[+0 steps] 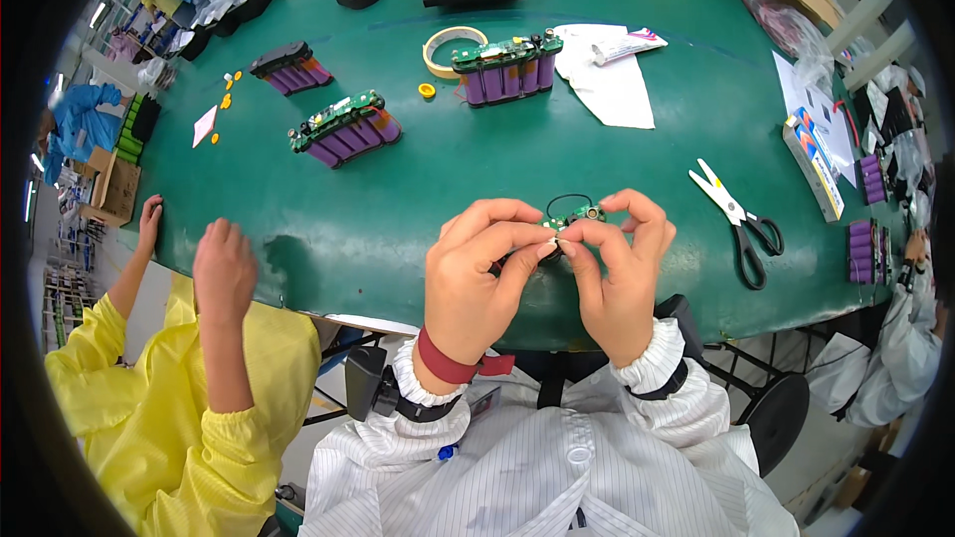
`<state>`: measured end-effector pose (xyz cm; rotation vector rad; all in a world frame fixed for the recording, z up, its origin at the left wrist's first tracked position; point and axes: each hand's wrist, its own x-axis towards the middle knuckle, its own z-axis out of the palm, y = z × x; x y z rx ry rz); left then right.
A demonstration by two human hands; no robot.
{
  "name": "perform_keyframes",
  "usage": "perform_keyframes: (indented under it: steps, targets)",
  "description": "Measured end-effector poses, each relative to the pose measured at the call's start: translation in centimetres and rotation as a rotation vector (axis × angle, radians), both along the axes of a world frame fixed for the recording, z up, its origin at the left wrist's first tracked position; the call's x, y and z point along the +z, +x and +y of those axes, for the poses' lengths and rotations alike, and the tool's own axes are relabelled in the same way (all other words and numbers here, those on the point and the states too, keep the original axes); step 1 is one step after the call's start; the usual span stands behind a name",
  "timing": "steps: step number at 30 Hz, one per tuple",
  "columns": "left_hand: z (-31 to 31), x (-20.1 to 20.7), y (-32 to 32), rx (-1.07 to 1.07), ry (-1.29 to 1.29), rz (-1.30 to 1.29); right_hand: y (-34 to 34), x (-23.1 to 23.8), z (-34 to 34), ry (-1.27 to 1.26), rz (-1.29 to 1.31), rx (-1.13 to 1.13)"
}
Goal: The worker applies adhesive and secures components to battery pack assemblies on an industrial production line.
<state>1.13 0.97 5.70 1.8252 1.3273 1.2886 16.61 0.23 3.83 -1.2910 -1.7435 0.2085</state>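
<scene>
From the head camera, the person in the white striped coat is holding both hands up together just below the middle of the frame, over the near edge of the green table [418, 189]. The left hand [477, 283] and the right hand [622, 278] are both pinching a small green circuit board [569, 219] between thumbs and fingertips, fingers curled in tight, probably so the tiny part is staying steady while it is being worked. A thin black wire loop [567, 201] is arching up from the board, kept free above the fingers.

To the right of the hands, white-handled scissors [736, 221] are lying within easy reach. Higher up, three purple battery packs are resting well apart from the hands: one [346, 129] left of centre, one [290, 68] further to the upper left, one [505, 70] near the top centre beside a tape roll [450, 48] and a white cloth [609, 80]. They seem parked out of the working space.

At the lower left a neighbour in a yellow coat [179, 428] is resting one hand on the table's rim and raising the other.
</scene>
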Motion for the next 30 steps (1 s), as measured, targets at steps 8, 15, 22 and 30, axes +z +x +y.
perform_keyframes:
  steps: [8, 15, 22, 30]
  targets:
    - [0.0, 0.4, -0.1, 0.035, -0.14, -0.134, 0.9, 1.6, 1.2, 0.06, -0.238, 0.04]
    - [0.2, 0.7, -0.3, 0.039, 0.023, 0.057, 0.7, 3.0, 1.6, 0.069, -0.38, 0.074]
    - [0.2, 0.6, -0.3, 0.038, 0.075, 0.208, 0.5, 3.6, 1.6, 0.057, -0.478, 0.072]
    - [1.3, 0.3, -1.1, -0.068, 0.087, 0.225, 0.3, 3.6, 0.9, 0.083, -0.555, 0.019]
